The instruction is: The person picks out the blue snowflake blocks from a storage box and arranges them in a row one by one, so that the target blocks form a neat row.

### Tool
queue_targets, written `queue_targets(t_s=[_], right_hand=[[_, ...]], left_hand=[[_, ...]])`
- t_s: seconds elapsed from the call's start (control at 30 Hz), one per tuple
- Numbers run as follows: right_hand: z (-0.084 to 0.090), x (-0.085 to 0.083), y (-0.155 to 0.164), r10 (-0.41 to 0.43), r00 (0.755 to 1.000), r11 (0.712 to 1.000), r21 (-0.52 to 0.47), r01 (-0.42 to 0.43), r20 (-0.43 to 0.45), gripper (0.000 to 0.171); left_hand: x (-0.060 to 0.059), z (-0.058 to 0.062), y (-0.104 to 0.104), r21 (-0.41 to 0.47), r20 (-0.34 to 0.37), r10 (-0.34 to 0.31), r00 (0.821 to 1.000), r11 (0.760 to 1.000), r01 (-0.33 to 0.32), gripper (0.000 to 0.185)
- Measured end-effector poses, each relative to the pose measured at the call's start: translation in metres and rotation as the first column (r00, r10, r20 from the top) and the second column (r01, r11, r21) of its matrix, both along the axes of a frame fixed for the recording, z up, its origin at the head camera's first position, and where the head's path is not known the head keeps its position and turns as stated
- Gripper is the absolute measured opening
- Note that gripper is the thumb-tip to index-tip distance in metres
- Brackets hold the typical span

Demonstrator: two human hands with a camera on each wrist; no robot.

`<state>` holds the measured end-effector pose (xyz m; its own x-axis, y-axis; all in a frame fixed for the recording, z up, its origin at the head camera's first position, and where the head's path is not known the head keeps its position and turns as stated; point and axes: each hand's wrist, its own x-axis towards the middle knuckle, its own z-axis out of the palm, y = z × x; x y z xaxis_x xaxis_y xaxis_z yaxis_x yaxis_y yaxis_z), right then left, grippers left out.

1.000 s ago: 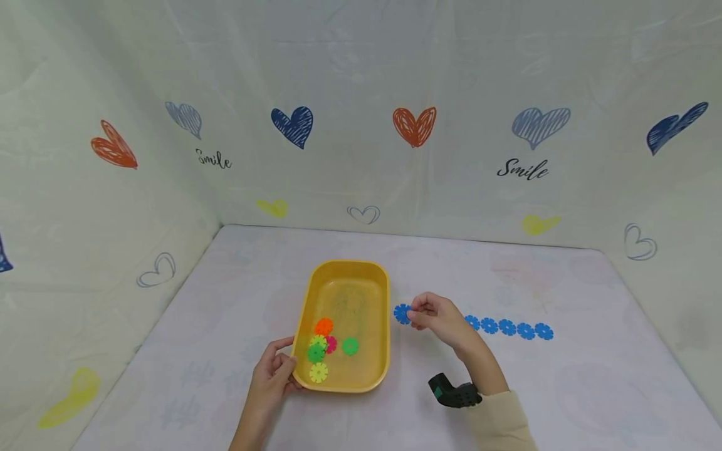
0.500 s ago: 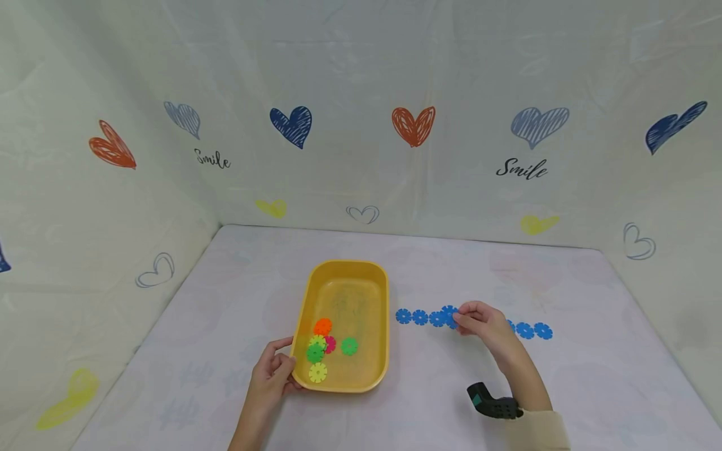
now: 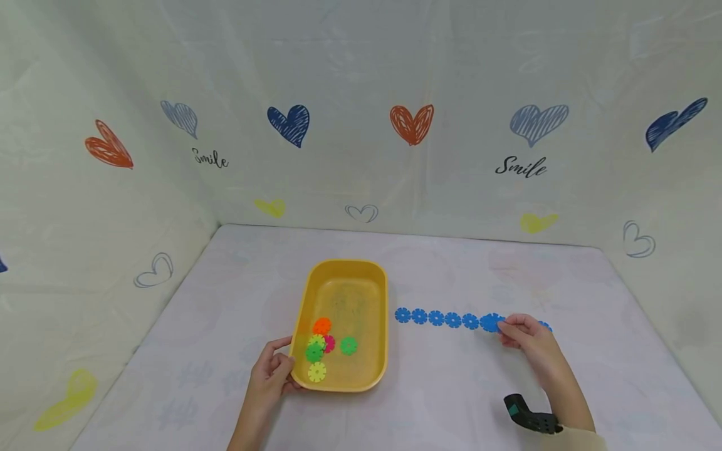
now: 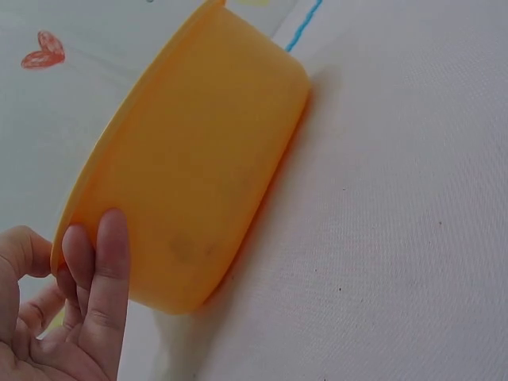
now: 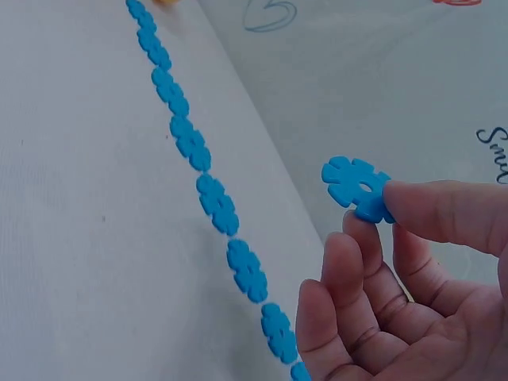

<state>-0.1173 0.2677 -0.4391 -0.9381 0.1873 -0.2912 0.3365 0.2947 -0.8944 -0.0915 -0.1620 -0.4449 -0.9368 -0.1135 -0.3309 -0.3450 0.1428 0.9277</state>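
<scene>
Moved since earlier: right hand (image 3: 527, 338) has travelled along the blue row toward the tabletop's right edge, carrying a blue snowflake disc (image 5: 357, 186); more of the row's left part now lies uncovered. Left hand (image 3: 271, 376) and yellow tray (image 3: 383, 326) have not shifted.

Right grip: thumb and fingertips pinch the blue snowflake disc by its edge, lifted clear of the tabletop; the other fingers are loosely curled beneath it.

Left grip: fingers and thumb curl round the yellow tray's near-left corner, steadying it.

Where the disc is: just above the row of blue discs (image 3: 445, 318), near its right end, toward the right edge of the tabletop.

Step in hand: judged as carrying one more blue piece to the row, which runs left to right at mid-tabletop beside the tray.

Next move calls for: likely setting the disc down flat and in line; the hand hides the spot, so the exact gap cannot be told.

In the tray: orange, pink, yellow and green discs (image 3: 323, 351) clustered at its near end.

Edges and room: bare tabletop lies in front of the row and behind it; the right wall stands well apart from the hand.
</scene>
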Motion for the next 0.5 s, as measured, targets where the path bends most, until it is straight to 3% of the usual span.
queue_targets(t_s=[0.5], right_hand=[[-0.021,0.018,0.051,-0.163,0.982,0.986,-0.016,0.165,0.096,0.03]], left_hand=[[0.001,0.001,0.001,0.006,-0.002,0.002,1.0,1.0,-0.002,0.041]])
